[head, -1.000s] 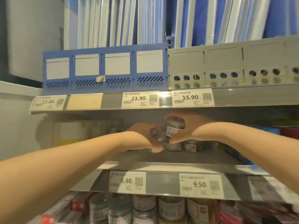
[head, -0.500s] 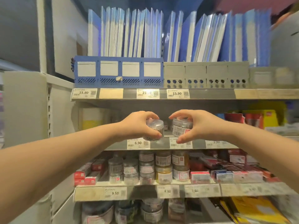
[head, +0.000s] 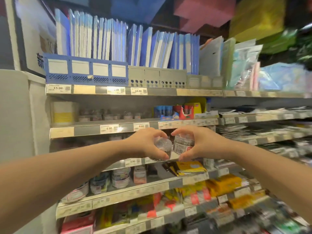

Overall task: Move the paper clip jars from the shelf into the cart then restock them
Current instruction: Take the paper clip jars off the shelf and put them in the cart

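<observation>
Paper clip jar [head: 163, 146] with a clear lid is in your left hand [head: 145, 143], fingers curled over the top, thumb underneath. A 2nd jar [head: 183, 144], label and barcode facing you, is gripped the same way in your right hand [head: 201, 145]. Both jars hang in the air in front of the shelves, just beside each other; can't tell if they touch. More jars [head: 108, 114], blurred, sit on the shelf [head: 84, 131] above the 6.90 price tag [head: 109, 128]. Blue folders [head: 94, 39] stand up top.
</observation>
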